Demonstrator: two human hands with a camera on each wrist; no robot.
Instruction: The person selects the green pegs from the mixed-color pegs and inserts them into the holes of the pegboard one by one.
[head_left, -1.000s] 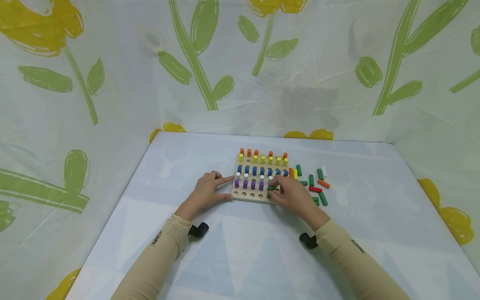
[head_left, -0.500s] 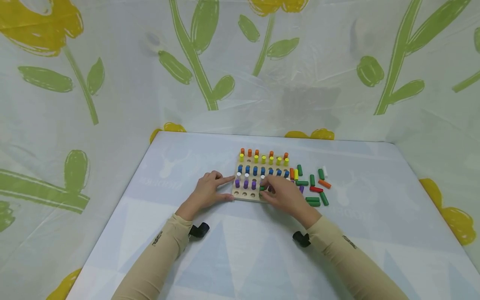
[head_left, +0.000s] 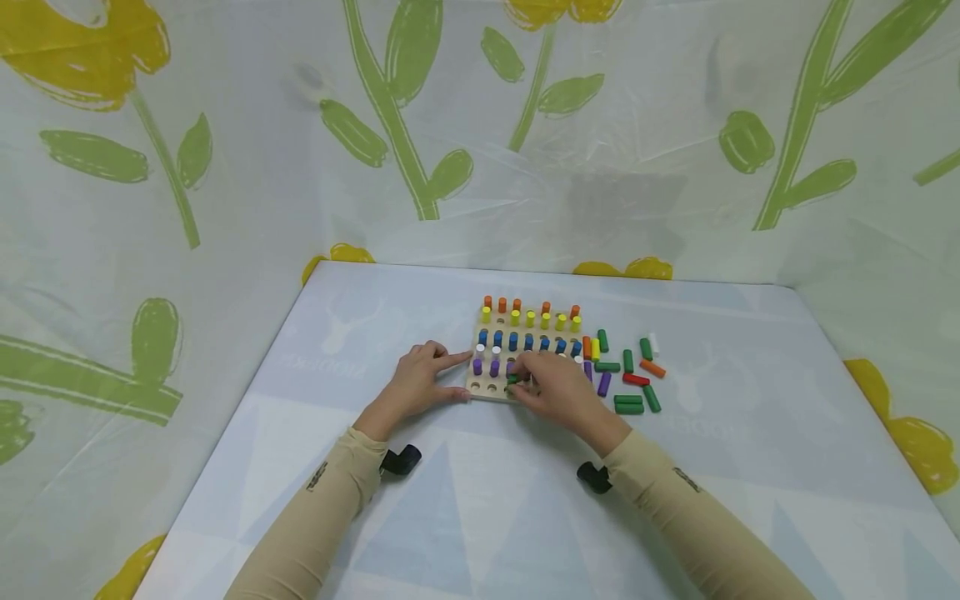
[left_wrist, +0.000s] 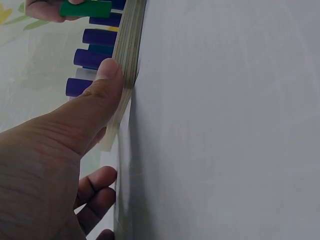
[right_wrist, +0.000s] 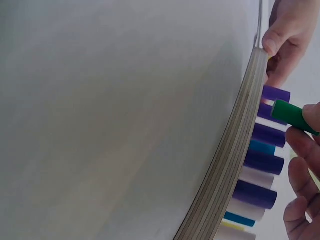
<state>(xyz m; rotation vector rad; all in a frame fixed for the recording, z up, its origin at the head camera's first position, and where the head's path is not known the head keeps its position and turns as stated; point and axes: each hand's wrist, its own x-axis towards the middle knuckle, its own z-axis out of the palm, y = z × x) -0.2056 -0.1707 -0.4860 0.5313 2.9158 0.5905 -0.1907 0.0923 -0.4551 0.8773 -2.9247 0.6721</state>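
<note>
A wooden pegboard lies on the table with rows of upright pegs: orange at the back, then yellow, blue, white and purple. Its front row shows open holes at the left. My left hand touches the board's left side with a straight index finger, and the thumb rests at the front left corner. Thumb and fingers of my right hand pinch a green peg. That peg is held tilted over the front row, near the purple pegs. In the head view my right hand hides much of the board's front right.
Loose pegs lie right of the board: several green ones, a red one, orange, white, yellow and purple. A patterned curtain stands behind the table.
My right hand has moved left along the board's front row with the green peg, uncovering loose pegs at the right. My left hand has stayed at the board's left side.
</note>
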